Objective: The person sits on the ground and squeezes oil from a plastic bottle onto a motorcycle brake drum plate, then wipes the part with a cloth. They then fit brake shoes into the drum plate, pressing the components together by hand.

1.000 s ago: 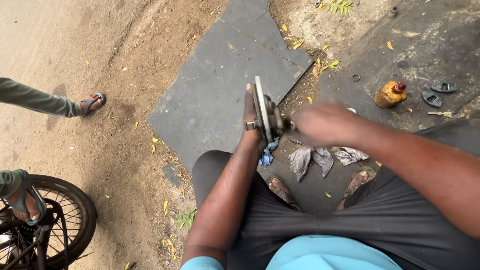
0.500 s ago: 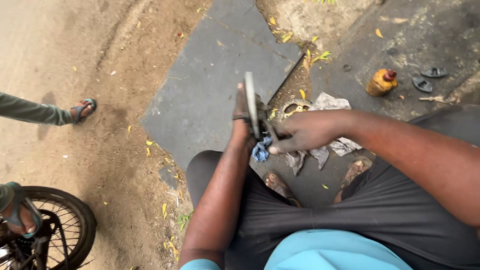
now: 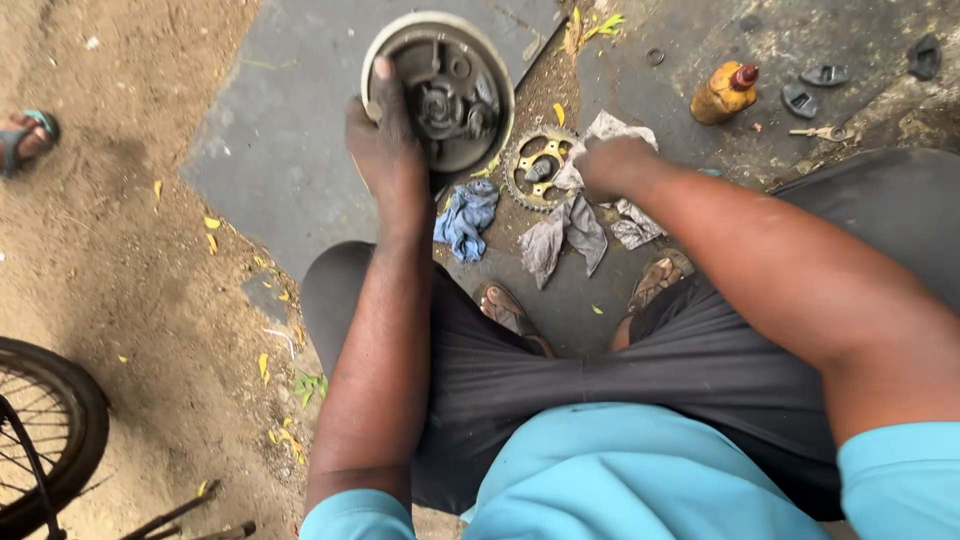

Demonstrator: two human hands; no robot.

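My left hand grips the rim of a round grey metal hub plate, held upright so its greasy inner parts face me. My right hand reaches down to the ground and closes on a dirty grey rag. A toothed sprocket lies flat on the ground right beside that hand. A blue cloth lies just below the plate.
An orange bottle with a red cap stands at the upper right, with small dark parts beside it. A grey slab covers the ground ahead. A bicycle wheel sits at lower left. Another person's sandalled foot shows at far left.
The plate has turned from edge-on to face me and rose higher in view. My right hand left the plate and dropped to the rag beside the sprocket.
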